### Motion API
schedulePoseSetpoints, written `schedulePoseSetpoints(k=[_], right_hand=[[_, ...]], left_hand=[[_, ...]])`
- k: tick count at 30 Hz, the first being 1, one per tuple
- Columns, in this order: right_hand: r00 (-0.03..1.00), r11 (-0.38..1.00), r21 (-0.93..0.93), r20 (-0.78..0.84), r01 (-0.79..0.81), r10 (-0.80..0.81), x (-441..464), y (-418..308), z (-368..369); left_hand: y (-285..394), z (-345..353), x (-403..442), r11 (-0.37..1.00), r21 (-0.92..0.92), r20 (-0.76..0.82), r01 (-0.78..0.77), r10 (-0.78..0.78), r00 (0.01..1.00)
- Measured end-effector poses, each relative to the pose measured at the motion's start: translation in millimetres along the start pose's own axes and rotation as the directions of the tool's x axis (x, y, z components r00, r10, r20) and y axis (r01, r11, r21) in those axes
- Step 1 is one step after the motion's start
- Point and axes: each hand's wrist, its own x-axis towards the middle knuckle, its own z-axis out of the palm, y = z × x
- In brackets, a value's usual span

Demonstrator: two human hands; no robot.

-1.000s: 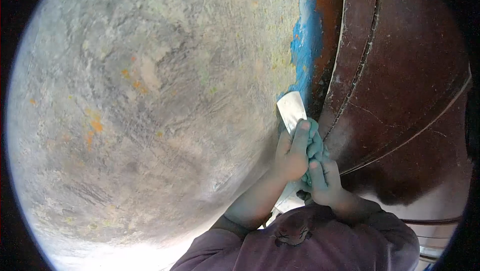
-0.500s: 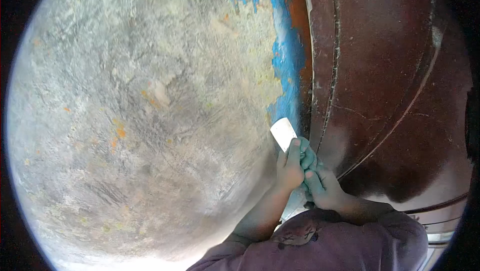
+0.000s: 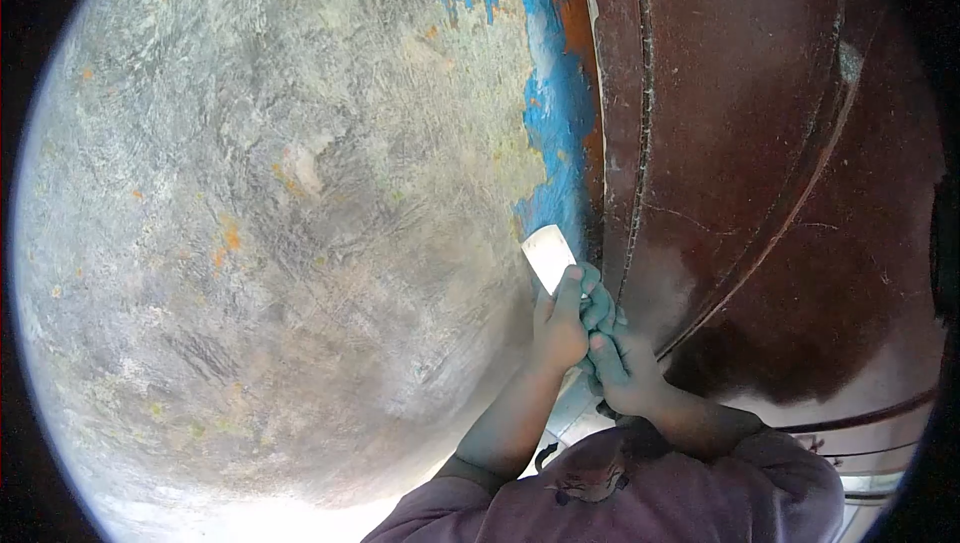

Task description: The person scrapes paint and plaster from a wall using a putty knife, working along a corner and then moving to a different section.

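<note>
Tilting up-left by blue paint (image 3: 558, 108), the scraper (image 3: 548, 257) is clamped in the nearer left hand (image 3: 560, 329); right hand (image 3: 626, 373), hold unclear.

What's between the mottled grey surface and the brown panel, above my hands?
In the head view, blue paint and a narrow orange-brown strip lie between the grey surface and the brown panel.

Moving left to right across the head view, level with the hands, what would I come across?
Grey surface, left hand, right hand, brown surface.
</note>
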Motion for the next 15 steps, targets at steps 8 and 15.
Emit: schedulePoseSetpoints(k=[8, 15], right_hand=[[0.991, 0.981, 0.138, 0.029, -0.133, 0.130, -0.2, 15.4, 7.5], [0.984, 0.951, 0.258, 0.099, -0.168, 0.147, 0.0, 6.1, 5.3]], left_hand=[[-1.1, -1.0, 3.3, 0.997, 0.077, -0.085, -0.022, 0.028, 0.996], [-3.4, -4.3, -0.4, 0.998, 0.051, -0.084, 0.032, -0.028, 0.996]])
